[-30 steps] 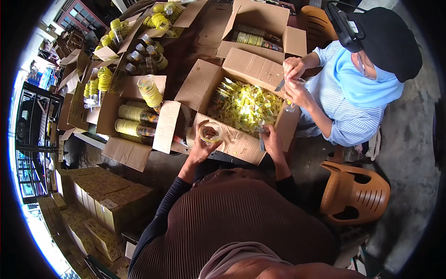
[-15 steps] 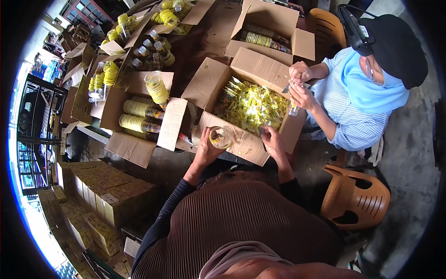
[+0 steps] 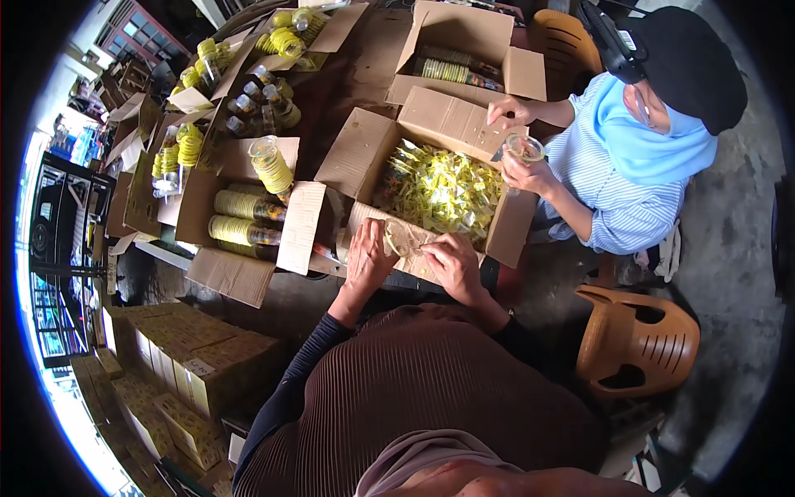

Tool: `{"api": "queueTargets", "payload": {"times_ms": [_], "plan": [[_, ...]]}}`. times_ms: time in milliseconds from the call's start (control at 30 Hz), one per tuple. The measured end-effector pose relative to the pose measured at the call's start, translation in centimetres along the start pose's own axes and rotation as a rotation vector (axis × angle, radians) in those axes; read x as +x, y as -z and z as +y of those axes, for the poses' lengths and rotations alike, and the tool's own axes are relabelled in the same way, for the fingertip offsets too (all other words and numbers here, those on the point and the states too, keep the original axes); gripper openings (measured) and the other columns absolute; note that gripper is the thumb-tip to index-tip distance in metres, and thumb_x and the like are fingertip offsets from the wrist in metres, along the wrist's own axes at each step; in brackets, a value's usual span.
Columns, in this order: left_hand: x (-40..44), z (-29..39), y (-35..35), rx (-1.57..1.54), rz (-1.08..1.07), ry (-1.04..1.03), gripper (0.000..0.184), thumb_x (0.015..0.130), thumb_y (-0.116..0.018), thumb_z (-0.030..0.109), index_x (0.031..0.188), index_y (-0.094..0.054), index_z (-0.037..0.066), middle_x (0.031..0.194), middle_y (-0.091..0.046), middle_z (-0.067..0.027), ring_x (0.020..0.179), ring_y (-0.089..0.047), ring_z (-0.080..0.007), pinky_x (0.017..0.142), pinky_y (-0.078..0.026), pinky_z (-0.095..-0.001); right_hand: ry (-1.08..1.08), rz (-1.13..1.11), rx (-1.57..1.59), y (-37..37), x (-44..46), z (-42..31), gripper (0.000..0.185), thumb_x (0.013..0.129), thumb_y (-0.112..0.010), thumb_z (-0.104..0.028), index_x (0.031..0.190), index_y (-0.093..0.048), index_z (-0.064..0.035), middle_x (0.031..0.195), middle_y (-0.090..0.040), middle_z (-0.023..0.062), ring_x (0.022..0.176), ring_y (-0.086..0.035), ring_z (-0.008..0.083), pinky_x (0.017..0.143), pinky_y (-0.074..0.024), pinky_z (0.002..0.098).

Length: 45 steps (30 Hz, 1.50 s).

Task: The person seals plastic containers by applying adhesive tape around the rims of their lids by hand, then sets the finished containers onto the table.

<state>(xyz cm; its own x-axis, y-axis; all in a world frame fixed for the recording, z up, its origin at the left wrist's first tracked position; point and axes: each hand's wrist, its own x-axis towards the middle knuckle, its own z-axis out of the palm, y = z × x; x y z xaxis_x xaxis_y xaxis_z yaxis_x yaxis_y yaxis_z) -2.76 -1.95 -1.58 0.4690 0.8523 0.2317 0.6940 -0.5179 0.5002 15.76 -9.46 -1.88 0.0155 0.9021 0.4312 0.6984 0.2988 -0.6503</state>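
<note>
Between left hand [image 3: 368,253] and right hand [image 3: 454,265] | clear cup [image 3: 399,238] | left grasps it | right unclear

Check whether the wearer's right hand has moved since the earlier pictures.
Yes: against the open box's near flap, the right hand has shifted left, toward the clear container in the left hand.

Left hand [image 3: 369,255] held a clear plastic cup [image 3: 398,238].
Right hand [image 3: 454,263] was close, by a cardboard box [image 3: 358,151] of yellow packets [image 3: 443,192].
</note>
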Motion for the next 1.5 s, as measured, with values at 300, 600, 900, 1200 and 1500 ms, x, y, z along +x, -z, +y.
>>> {"api": "queueTargets", "payload": {"times_ms": [300,600,900,1200,1500], "plan": [[0.9,0.8,0.3,-0.025,-0.009,-0.040,0.064,0.058,-0.078,0.010,0.112,-0.046,-0.005,0.099,-0.051,-0.0196,0.096,-0.054,-0.0377,0.082,-0.046,-0.0427,0.139,0.041,-0.142,-0.1,-0.2,-0.2,0.016,0.071,-0.072,-0.006,0.085,-0.067,-0.0093,0.080,-0.053,0.0035,0.078,-0.056,0.0222,0.070,-0.0459,0.0361],[1.3,0.3,-0.1,-0.114,-0.074,0.004,0.057,0.061,-0.076,0.013,0.107,-0.046,-0.003,0.099,-0.054,-0.0203,0.093,-0.056,-0.0386,0.080,-0.047,-0.0435,0.123,0.026,-0.221,-1.2,-0.3,0.5,0.011,0.075,-0.069,-0.011,0.083,-0.063,-0.0079,0.083,-0.053,0.0052,0.080,-0.057,0.0234,0.073,-0.0455,0.0374],[1.5,-1.3,-1.3,-0.354,-0.163,0.093,0.057,0.064,-0.077,0.021,0.108,-0.047,0.000,0.091,-0.061,-0.0201,0.084,-0.062,-0.0370,0.072,-0.050,-0.0433,0.106,-0.008,-0.272,-0.8,0.0,0.6,0.013,0.074,-0.068,-0.011,0.084,-0.061,-0.0070,0.084,-0.052,0.0067,0.081,-0.056,0.0248,0.073,-0.0450,0.0387],[1.5,-2.5,-1.3,-0.656,-0.362,0.083,0.047,0.070,-0.080,0.021,0.105,-0.056,0.000,0.088,-0.064,-0.0101,0.081,-0.062,-0.0174,0.072,-0.050,-0.0325,0.022,0.062,-0.200,-0.9,0.1,1.6,0.012,0.071,-0.070,-0.012,0.081,-0.063,-0.0086,0.078,-0.053,0.0046,0.076,-0.057,0.0237,0.069,-0.0461,0.0373],[1.3,-3.9,-0.4,-0.746,-0.434,0.064,0.049,0.072,-0.081,0.022,0.109,-0.059,-0.001,0.095,-0.064,-0.0106,0.085,-0.062,-0.0172,0.076,-0.051,-0.0312,0.119,0.046,-0.235,-0.8,-0.2,0.0,0.014,0.069,-0.073,-0.011,0.080,-0.064,-0.0084,0.077,-0.051,0.0041,0.075,-0.055,0.0223,0.069,-0.0461,0.0361]]}}
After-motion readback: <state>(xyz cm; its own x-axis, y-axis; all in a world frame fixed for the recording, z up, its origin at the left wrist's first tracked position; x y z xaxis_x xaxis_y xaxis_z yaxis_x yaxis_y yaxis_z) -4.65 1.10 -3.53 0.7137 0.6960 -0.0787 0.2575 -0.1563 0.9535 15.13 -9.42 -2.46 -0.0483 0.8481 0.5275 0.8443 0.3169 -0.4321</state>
